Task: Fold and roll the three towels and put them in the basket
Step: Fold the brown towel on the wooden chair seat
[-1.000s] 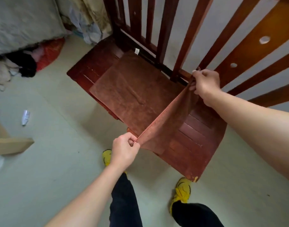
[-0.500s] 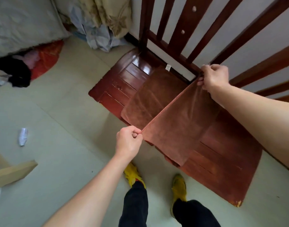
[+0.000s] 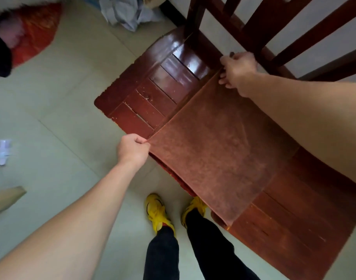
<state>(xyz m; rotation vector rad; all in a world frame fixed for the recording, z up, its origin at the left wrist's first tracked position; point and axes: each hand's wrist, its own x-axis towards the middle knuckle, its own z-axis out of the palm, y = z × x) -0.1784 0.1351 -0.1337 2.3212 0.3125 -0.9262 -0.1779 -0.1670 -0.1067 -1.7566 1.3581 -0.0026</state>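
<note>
On the big wooden bench [image 3: 152,93], I saw the brown towel [image 3: 219,150] now lying folded in half; a moment before, one half was still up in the air. My right hand [image 3: 236,71] pinched its far corner, and my left hand [image 3: 132,147] pinched the near one. I think rolling came next.

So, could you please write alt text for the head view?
Both hands pinch corners of a brown towel folded flat on a red wooden bench: left hand at the near edge, right hand by the backrest.
</note>
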